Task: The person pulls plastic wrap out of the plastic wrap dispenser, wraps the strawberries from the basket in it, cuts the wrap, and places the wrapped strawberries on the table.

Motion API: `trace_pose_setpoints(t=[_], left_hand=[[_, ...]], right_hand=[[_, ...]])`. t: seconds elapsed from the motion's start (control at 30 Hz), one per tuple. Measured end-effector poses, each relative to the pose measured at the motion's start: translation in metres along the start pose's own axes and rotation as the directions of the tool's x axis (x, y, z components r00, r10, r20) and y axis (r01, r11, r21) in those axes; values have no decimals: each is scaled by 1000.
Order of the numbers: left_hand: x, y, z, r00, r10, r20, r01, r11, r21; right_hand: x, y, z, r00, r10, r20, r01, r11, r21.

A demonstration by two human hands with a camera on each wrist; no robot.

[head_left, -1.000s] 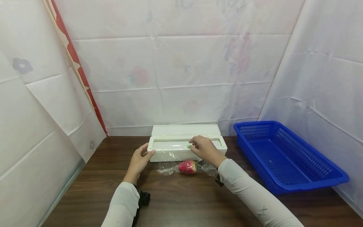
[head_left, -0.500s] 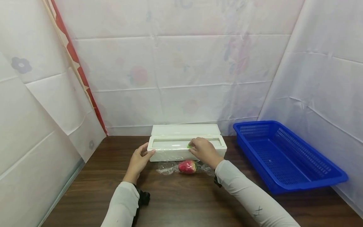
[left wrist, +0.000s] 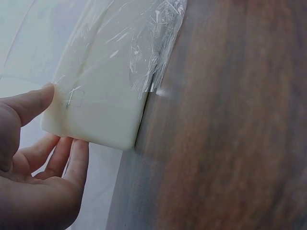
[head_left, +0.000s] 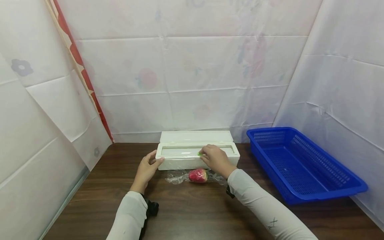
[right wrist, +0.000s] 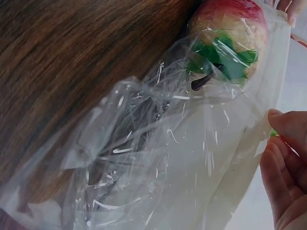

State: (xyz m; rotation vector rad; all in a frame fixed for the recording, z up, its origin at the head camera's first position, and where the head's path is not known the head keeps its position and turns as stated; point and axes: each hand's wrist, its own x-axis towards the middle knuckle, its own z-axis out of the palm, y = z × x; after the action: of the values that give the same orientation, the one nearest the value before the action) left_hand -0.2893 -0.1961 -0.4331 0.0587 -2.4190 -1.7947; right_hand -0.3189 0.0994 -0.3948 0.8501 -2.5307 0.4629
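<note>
A long white cling film dispenser [head_left: 175, 164] stands on the table with its lid [head_left: 196, 136] raised at the back. My left hand [head_left: 147, 169] holds its left end, thumb on the top front edge and fingers against the end face. At the front rim my right hand [head_left: 216, 158] pinches a small green slider [head_left: 199, 154], mostly hidden by the fingers. Clear plastic film [right wrist: 129, 158] hangs down the dispenser's front onto the table. A red and cream fruit [head_left: 198, 175] with green leaves and a brown stem lies in front of the dispenser, covered by crinkled film.
On the right stands a blue plastic basket [head_left: 300, 196] with perforated walls. White printed sheets [head_left: 192, 66] enclose the back and both sides. Brown wood-grain table [head_left: 192, 213] stretches in front of the fruit.
Over the last second my right hand and forearm have shifted very slightly left. My left hand, the dispenser and the fruit keep their places.
</note>
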Motion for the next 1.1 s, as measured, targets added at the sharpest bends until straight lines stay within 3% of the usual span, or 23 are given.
trace_pose_setpoints(t=[0.7,1.1], left_hand=[[2,-2,1,1000,13,3,-13,1000,-6],[-2,-1,1,1000,-2,-13,2,1000,9]], right_hand=[[-1,4,1,992,-120,-28,119,992,-41],[4,2,-2,985,-163,53,166,984,-60]])
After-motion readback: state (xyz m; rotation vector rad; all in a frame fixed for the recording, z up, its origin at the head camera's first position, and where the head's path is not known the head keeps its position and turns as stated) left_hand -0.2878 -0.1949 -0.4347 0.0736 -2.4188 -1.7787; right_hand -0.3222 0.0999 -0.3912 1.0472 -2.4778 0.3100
